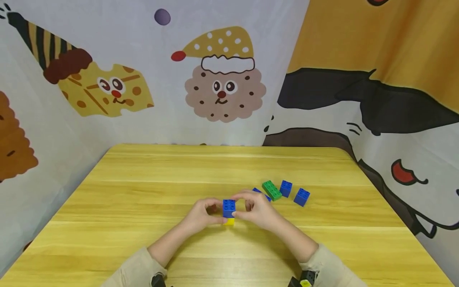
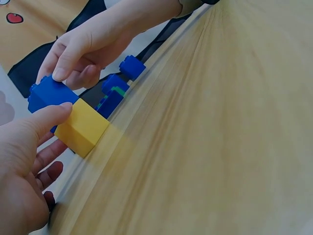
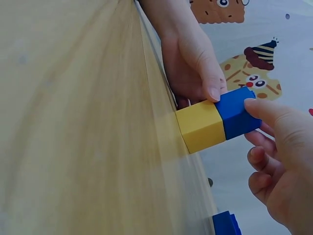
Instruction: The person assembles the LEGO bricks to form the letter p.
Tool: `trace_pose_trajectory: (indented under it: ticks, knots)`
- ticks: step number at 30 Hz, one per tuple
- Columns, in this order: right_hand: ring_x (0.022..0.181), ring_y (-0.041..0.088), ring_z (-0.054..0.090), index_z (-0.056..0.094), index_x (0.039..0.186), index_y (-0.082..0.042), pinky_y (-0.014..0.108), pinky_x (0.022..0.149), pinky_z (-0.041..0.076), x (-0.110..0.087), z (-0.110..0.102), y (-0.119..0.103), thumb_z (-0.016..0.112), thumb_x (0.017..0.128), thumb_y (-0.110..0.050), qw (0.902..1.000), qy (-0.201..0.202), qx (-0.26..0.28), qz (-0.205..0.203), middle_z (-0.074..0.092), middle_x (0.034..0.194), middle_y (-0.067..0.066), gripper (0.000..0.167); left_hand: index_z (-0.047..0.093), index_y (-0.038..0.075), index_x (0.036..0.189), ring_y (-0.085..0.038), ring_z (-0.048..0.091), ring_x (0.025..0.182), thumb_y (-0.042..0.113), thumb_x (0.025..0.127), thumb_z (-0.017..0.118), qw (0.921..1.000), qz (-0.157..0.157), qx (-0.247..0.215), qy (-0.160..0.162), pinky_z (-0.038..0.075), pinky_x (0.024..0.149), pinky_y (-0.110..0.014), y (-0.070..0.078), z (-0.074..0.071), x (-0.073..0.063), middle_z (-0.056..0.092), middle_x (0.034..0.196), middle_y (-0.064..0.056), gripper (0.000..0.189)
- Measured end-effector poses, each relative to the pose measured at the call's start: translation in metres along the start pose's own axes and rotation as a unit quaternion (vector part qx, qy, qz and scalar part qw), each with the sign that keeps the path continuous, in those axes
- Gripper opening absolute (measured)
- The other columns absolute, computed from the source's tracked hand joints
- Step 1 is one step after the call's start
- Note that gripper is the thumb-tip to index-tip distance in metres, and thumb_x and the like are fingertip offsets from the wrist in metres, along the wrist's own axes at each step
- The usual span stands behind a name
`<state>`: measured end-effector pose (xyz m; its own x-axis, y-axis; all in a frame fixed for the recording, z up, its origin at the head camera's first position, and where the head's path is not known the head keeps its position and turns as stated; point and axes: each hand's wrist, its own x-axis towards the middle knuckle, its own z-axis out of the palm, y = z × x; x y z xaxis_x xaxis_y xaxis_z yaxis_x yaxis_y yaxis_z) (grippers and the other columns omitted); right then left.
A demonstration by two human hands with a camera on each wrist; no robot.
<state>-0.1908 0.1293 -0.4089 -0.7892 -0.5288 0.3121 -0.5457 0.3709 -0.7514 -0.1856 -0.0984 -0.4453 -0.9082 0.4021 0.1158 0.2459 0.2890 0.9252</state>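
A blue building brick (image 1: 228, 208) with studs on top sits on a yellow building brick (image 2: 82, 128), forming an upright two-brick stack near the middle of the table. In the left wrist view, the thumb of my left hand (image 1: 201, 215) lies at the seam between the two, its fingers round the far side. My right hand (image 1: 259, 210) pinches the blue brick between thumb and index finger, higher up. The yellow brick's bottom meets the tabletop in both wrist views. The other fingers of my right hand curl loosely beside the stack.
Beyond my right hand lie a green brick (image 1: 271, 190), a blue brick (image 1: 285, 188) and another blue brick (image 1: 302, 197). A further blue brick (image 1: 256, 190) is partly hidden by that hand. The wooden table (image 1: 161, 171) meets a cartoon-printed cloth (image 1: 157, 127) behind.
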Motion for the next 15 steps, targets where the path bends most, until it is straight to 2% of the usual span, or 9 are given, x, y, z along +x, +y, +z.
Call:
trace_pose_trajectory:
  ticks: [8,12,15]
  knots:
    - [0.059,0.012,0.045,0.066,0.116,-0.002,0.023,0.048,0.039,-0.006,-0.01,0.003,0.077,0.081,-0.012,0.9996,0.011,0.025,-0.002,0.063,0.114,0.009,0.038,0.07,0.011,0.108,-0.023,0.054,0.092,0.022,0.074,0.083,0.9999,-0.012,-0.005,0.003,0.044,0.08,-0.041,0.001,0.0,-0.001,0.065,0.101,0.002,0.039]
    - [0.059,0.011,0.045,0.067,0.115,-0.005,0.022,0.049,0.039,-0.011,-0.018,0.007,0.078,0.08,-0.011,0.9994,0.024,0.02,0.016,0.063,0.114,0.009,0.038,0.07,0.009,0.108,-0.023,0.054,0.091,0.018,0.074,0.083,0.9999,-0.013,-0.002,0.009,0.044,0.08,-0.039,0.002,0.001,-0.001,0.065,0.1,0.0,0.038]
    - [0.059,0.011,0.045,0.068,0.114,-0.007,0.024,0.05,0.04,-0.015,-0.024,0.013,0.079,0.079,-0.015,0.9991,0.037,0.014,0.015,0.063,0.114,0.007,0.037,0.069,0.005,0.108,-0.024,0.054,0.092,0.013,0.074,0.083,0.9997,-0.022,-0.001,0.014,0.044,0.079,-0.038,0.007,0.002,-0.002,0.065,0.1,-0.002,0.037]
